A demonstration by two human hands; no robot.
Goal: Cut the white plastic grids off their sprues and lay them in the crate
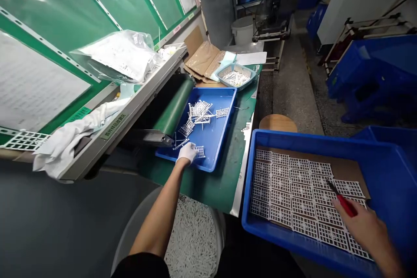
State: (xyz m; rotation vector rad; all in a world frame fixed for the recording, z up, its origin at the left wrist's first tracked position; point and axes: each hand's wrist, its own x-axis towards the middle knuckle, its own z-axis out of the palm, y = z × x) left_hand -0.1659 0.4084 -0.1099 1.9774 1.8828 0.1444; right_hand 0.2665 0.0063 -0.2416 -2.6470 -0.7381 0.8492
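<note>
My left hand [187, 153], in a white glove, reaches into the near end of a blue tray [213, 156]. Its fingers are closed on the edge of a white plastic grid [199, 152]. More white grids [199, 110] lie in a loose heap farther up this tray, some with sprue bars attached. On the right, my bare right hand [366, 228] grips red-handled nippers [345, 204], their dark jaws pointing up and left. They are over a large blue bin [325, 137], where flat white grids [301, 191] lie in rows on brown cardboard.
A green conveyor belt [176, 106] ends above the tray's left side. Beyond the tray stands a light-blue basket [236, 76] with thin white pieces. Below my left arm, a round tub [220, 226] holds many white bits [192, 239]. A wooden stool [278, 123] stands behind the bin.
</note>
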